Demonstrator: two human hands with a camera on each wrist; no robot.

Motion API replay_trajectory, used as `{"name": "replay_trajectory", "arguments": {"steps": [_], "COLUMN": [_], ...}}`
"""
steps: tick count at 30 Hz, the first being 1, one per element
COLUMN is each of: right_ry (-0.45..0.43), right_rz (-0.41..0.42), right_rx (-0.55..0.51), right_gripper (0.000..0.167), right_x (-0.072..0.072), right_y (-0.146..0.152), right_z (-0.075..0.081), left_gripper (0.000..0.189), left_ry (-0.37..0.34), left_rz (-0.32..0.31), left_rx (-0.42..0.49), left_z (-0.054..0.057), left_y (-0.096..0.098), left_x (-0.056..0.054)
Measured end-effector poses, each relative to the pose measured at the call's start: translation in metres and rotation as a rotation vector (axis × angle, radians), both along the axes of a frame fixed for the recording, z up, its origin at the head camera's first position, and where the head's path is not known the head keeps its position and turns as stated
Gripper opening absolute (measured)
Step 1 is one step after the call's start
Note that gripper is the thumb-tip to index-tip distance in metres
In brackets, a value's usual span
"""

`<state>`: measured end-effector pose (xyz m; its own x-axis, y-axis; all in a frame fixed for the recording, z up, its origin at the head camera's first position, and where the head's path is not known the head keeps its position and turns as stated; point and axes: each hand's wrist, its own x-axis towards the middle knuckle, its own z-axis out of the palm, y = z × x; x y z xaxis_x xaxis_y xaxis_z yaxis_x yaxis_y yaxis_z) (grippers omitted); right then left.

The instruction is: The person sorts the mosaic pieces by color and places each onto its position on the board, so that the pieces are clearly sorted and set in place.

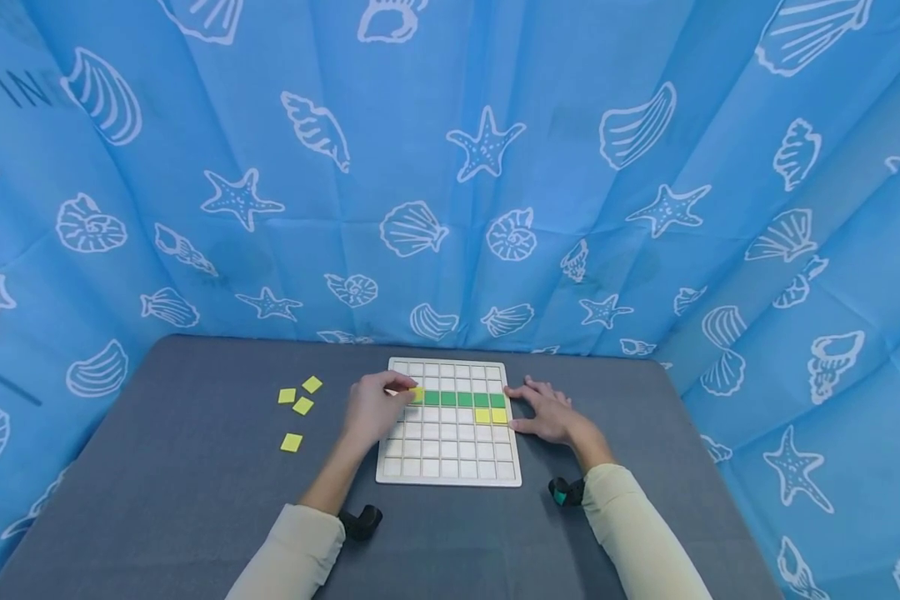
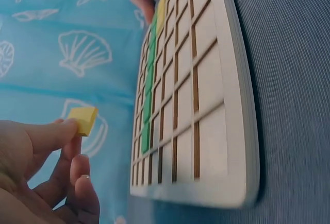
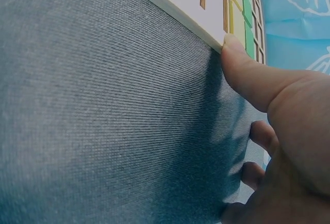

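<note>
My left hand (image 1: 375, 408) pinches a yellow square tile (image 2: 82, 119) between thumb and fingertip, over the left part of a white grid board (image 1: 448, 482). In the left wrist view the tile is raised above the board's cells. A row of several green tiles (image 1: 448, 398) crosses the board, running to its right side. Just below that row's right end, two yellow tiles (image 1: 491, 415) lie side by side in cells. At the board's right edge is my right hand (image 1: 547, 411), its thumb (image 3: 234, 54) touching the rim and its other fingers loosely spread beside the board.
Several loose yellow tiles (image 1: 291, 442) lie on the grey cloth-covered table (image 1: 195, 500), left of the board. A blue curtain (image 1: 450, 183) with white shell prints hangs behind the table's back edge and around its sides.
</note>
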<state>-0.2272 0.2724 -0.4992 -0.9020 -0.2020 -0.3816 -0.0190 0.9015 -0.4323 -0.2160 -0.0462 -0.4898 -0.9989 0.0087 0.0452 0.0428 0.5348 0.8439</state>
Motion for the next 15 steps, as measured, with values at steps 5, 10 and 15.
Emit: {"name": "replay_trajectory", "arguments": {"steps": [5, 10, 15], "right_ry": [0.000, 0.011, 0.014], "right_rz": [-0.011, -0.020, -0.025], "right_rx": [0.007, -0.002, -0.016], "right_gripper": [0.065, 0.064, 0.063], "right_x": [0.001, 0.001, 0.001], "right_y": [0.000, 0.001, 0.001], "right_z": [-0.002, -0.005, -0.003], "left_gripper": [0.005, 0.005, 0.006], "left_ry": [-0.024, -0.065, -0.077], "left_rz": [-0.018, -0.030, -0.056], "left_rx": [-0.005, -0.016, 0.001], "left_z": [-0.005, -0.009, -0.010], "left_y": [0.014, 0.028, 0.040], "left_x": [-0.003, -0.005, -0.006]}}
